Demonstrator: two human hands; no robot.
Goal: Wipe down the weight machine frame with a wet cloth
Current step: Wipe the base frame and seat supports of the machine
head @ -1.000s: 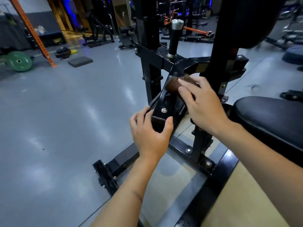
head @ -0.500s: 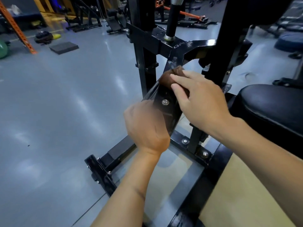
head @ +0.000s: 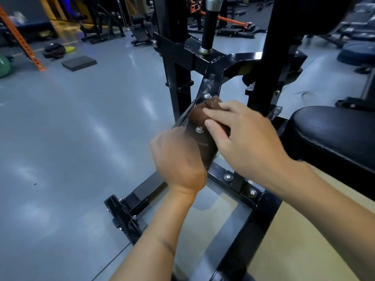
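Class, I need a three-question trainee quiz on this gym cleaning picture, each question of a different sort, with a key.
1. True or false: the right hand presses a brown cloth on the slanted black bar.
2. The left hand is at the bar's: A) top B) lower end C) seat side.
3. Fill in: the upright post behind has a ____ cap.

Key: 1 true; 2 B; 3 silver.

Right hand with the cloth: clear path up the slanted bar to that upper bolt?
Probably yes. The right hand presses the brown cloth on the slanted bar just below the upper bolt, with bare frame between. The left hand sits lower down, out of the way.
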